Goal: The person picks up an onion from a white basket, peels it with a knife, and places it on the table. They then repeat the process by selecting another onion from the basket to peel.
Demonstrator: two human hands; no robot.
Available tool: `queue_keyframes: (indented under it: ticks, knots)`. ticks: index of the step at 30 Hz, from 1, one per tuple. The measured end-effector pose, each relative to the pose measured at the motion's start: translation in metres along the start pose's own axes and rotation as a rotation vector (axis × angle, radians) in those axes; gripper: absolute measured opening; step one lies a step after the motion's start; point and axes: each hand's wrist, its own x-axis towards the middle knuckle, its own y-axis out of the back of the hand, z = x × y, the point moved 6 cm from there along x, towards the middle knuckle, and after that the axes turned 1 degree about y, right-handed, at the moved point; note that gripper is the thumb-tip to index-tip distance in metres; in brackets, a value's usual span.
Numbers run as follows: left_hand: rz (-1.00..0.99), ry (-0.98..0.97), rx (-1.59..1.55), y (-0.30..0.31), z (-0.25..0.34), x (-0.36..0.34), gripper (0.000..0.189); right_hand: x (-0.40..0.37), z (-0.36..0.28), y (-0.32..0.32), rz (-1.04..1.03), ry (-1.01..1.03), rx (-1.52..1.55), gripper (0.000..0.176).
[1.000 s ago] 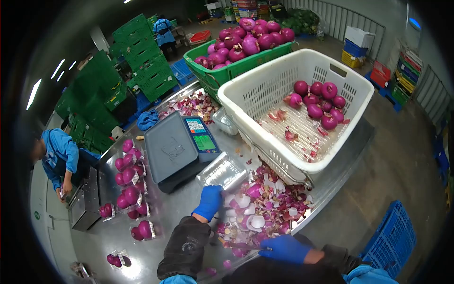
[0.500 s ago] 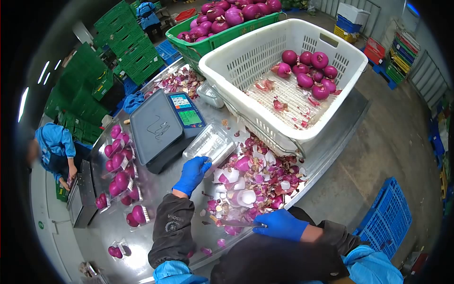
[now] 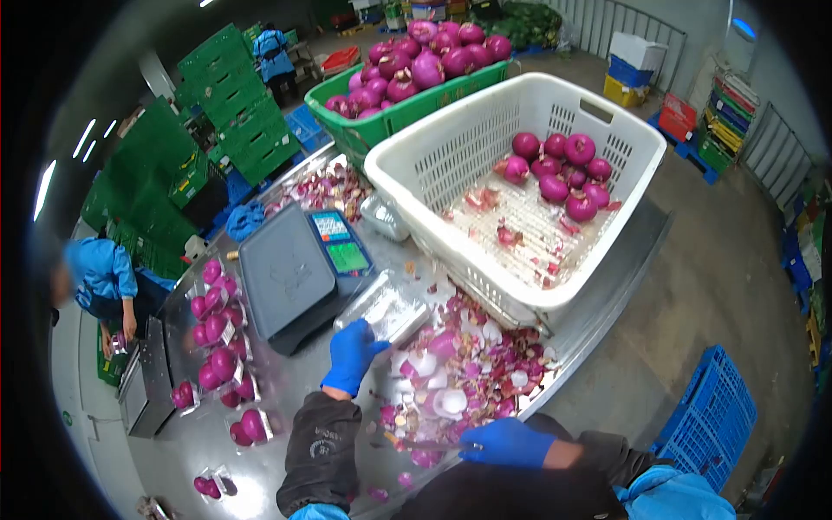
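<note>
Left hand [image 3: 353,355] is gripping the near edge of the clear plastic container [image 3: 388,305], fingers curled. Right hand [image 3: 507,442] is clenching a knife [image 3: 422,446] beside onion peels [image 3: 472,364] on the bench [image 3: 290,386].

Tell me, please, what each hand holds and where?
Left hand holds the clear tray by its near end; right hand holds the knife by its handle.

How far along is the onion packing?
Done: a row of packed onions lies left of the scale, and peelings pile by the basket. In hand: left hand on an empty tray, right hand holding a knife. Left: loose onions in the basket, a full green crate behind.
</note>
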Motion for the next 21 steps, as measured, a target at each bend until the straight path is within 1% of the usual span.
queue_keyframes:
  ticks: [1, 2, 4, 5, 7, 8, 9, 10, 11, 12, 13, 14, 16, 17, 18, 19, 20, 21]
  knots:
    - [-0.04, -0.003, 0.033, -0.003, 0.001, 0.0, 0.036, 0.002, -0.012, 0.011, -0.059, -0.021, -0.047, 0.027]
    - [-0.031, -0.016, 0.031, -0.004, 0.003, 0.0, 0.036, 0.004, -0.012, 0.012, -0.06, -0.026, -0.054, 0.027]
    - [-0.056, 0.104, 0.043, -0.008, -0.003, -0.002, 0.028, 0.005, -0.008, 0.011, -0.051, -0.032, -0.065, 0.027]
    - [-0.055, 0.094, 0.043, -0.01, -0.005, -0.005, 0.028, 0.005, -0.007, 0.009, -0.052, -0.013, -0.049, 0.027]
    - [0.236, -0.055, -0.285, 0.01, 0.002, -0.011, 0.018, 0.005, -0.006, 0.008, -0.046, 0.005, -0.035, 0.027]
    - [0.297, -0.111, -0.317, 0.025, 0.005, -0.019, 0.01, 0.005, -0.004, 0.008, -0.062, -0.019, -0.042, 0.027]
    - [0.379, -0.109, -0.329, 0.044, 0.008, -0.029, 0.01, 0.005, -0.003, 0.007, -0.077, -0.046, -0.043, 0.028]
    - [0.494, -0.018, -0.407, 0.051, -0.006, -0.043, 0.008, 0.006, -0.004, 0.011, -0.066, -0.055, -0.034, 0.028]
    - [0.561, 0.062, -0.48, 0.063, -0.01, -0.056, 0.008, 0.007, -0.007, 0.014, -0.095, -0.055, -0.042, 0.028]
    - [0.595, 0.122, -0.396, 0.071, -0.015, -0.07, 0.008, 0.005, -0.007, 0.014, -0.119, -0.06, -0.049, 0.029]
    - [0.609, 0.162, -0.313, 0.067, -0.041, -0.088, 0.012, 0.003, -0.004, 0.014, -0.098, -0.082, -0.036, 0.029]
    - [0.522, 0.266, -0.221, 0.062, -0.058, -0.105, 0.015, 0.002, -0.002, 0.012, -0.083, -0.052, -0.014, 0.029]
    - [0.352, 0.375, 0.005, 0.045, -0.083, -0.136, 0.017, 0.003, 0.003, 0.01, -0.058, -0.007, 0.024, 0.031]
    - [0.338, 0.358, 0.004, 0.037, -0.095, -0.152, 0.017, 0.003, 0.006, 0.011, -0.041, -0.019, 0.033, 0.031]
    - [0.181, 0.42, 0.1, 0.02, -0.113, -0.166, 0.018, 0.003, 0.008, 0.01, -0.066, -0.022, 0.036, 0.031]
    - [0.025, 0.482, 0.198, 0.009, -0.115, -0.166, 0.023, 0.002, 0.011, 0.01, -0.093, -0.023, 0.037, 0.031]
    - [0.019, 0.473, 0.2, 0.007, -0.114, -0.162, 0.023, 0.001, 0.013, 0.014, -0.085, -0.029, 0.043, 0.031]
    - [0.105, 0.379, 0.278, 0.018, -0.094, -0.15, 0.032, -0.001, 0.014, 0.018, -0.076, -0.015, 0.034, 0.033]
